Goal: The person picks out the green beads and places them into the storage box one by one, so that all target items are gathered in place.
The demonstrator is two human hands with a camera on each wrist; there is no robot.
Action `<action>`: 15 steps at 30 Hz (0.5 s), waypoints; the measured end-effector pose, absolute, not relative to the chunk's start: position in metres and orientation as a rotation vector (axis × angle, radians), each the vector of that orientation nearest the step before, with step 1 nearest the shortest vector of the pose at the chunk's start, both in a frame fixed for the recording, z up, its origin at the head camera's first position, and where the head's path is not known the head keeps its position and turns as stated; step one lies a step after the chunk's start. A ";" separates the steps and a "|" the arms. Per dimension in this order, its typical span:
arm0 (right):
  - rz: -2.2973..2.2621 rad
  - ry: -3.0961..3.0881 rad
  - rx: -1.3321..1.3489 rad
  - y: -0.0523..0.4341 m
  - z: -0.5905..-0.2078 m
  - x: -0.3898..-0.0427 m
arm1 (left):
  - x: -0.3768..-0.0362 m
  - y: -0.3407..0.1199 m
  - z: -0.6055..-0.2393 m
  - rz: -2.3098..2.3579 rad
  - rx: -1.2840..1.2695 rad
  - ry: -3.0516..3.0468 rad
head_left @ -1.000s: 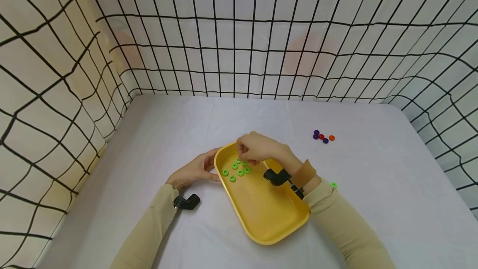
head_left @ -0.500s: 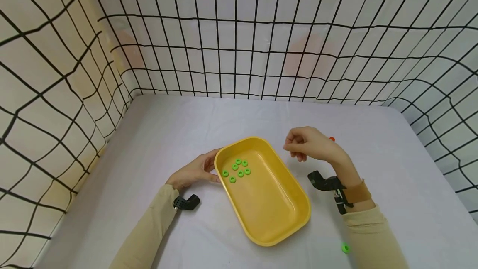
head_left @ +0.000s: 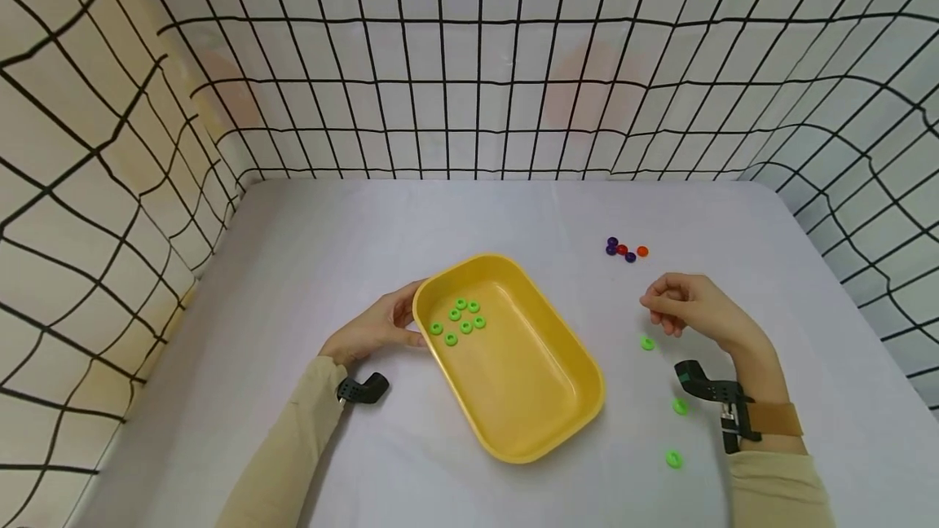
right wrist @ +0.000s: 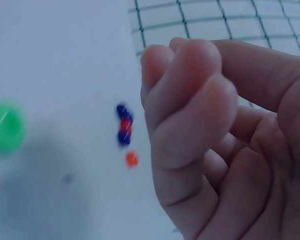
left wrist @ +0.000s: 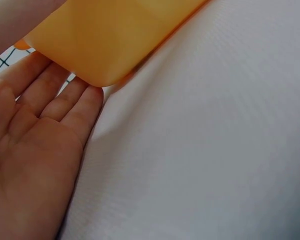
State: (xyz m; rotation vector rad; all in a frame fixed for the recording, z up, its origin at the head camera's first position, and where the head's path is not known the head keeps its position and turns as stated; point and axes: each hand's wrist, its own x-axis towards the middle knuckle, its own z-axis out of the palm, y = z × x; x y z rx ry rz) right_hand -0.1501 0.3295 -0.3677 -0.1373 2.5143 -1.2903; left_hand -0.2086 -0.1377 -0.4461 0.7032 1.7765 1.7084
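A yellow tray point(head_left: 531, 385) lies slanted on the white cloth, with several small green ring-shaped pieces point(head_left: 455, 314) at its far left end. My left hand point(head_left: 377, 326) grips that end, thumb on the near side and fingers around the corner; the left wrist view shows the fingertips against the tray's wall point(left wrist: 105, 45). To the right of the tray, my right hand point(head_left: 693, 305) hovers with loosely curled fingers. Nothing shows between its fingers in the right wrist view. Just below its fingertips lies a loose green ring point(head_left: 647, 343).
Two more green rings, one mid-right point(head_left: 681, 406) and one nearer point(head_left: 673, 459), lie between tray and right forearm. Farther back sits a small cluster of purple pieces point(head_left: 612, 250), a red piece point(head_left: 622, 249) and an orange piece point(head_left: 642, 251). Black netting point(head_left: 477, 84) encloses the table's far side and flanks.
My right hand has moved from over the tray's far end out to the right, uncovering the loose green rings. My left hand keeps its grip on the tray. The head view has shifted slightly.
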 end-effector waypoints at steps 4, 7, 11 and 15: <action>-1.275 2.518 -0.057 0.344 -0.380 -0.144 | -0.209 -0.139 -0.443 1.705 0.698 1.780; -1.278 2.519 -0.023 0.353 -0.392 -0.140 | -0.209 -0.139 -0.442 1.702 0.695 1.783; -1.313 2.471 -0.024 0.363 -0.410 -0.136 | -0.209 -0.138 -0.442 1.700 0.689 1.789; -1.357 2.441 -0.027 0.367 -0.421 -0.132 | -0.208 -0.138 -0.442 1.695 0.673 1.793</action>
